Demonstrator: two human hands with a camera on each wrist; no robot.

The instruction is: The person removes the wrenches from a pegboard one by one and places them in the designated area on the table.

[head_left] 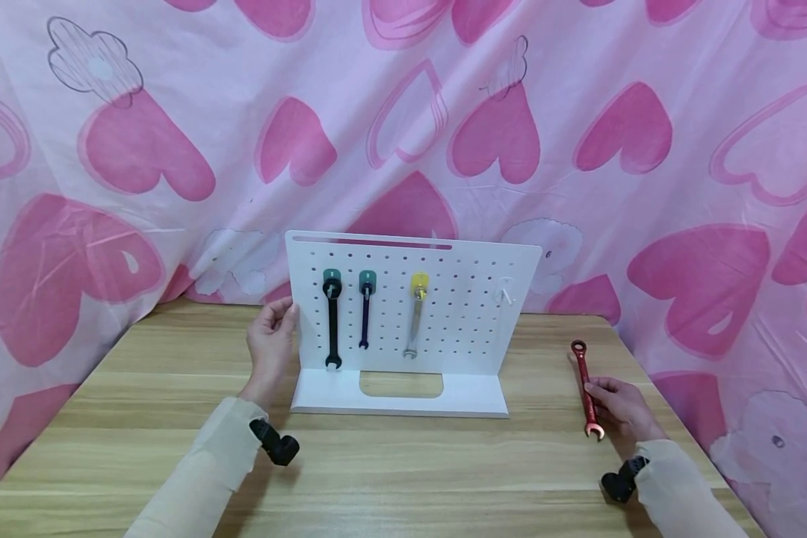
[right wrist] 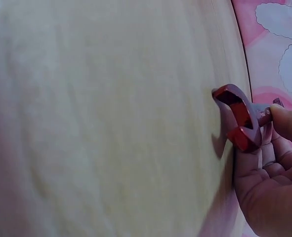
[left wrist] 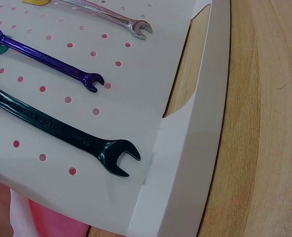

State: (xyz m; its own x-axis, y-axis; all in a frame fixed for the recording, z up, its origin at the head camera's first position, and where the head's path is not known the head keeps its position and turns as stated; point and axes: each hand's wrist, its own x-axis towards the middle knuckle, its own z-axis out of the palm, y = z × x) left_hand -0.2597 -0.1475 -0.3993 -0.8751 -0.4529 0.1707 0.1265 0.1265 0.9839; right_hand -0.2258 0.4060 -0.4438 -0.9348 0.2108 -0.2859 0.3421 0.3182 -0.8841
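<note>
A white pegboard stand (head_left: 390,314) stands on the table, and my left hand (head_left: 271,340) grips its left edge. From pegs on the board hang a large black wrench (head_left: 332,325), a smaller dark purple-blue wrench (head_left: 365,320) and a silver wrench (head_left: 414,325). The purple finish shows clearly on the small wrench (left wrist: 47,60) in the left wrist view. On the right side, my right hand (head_left: 622,407) pinches a red combination wrench (head_left: 583,385) by its shaft, open end toward me. In the right wrist view, the wrench's open end (right wrist: 242,116) casts a shadow on the tabletop.
A white peg (head_left: 506,295) at the board's upper right holds nothing. Green holders (head_left: 367,282) and a yellow holder (head_left: 420,282) carry the hung wrenches. The wooden table (head_left: 403,471) backs onto a pink heart-patterned curtain (head_left: 403,112).
</note>
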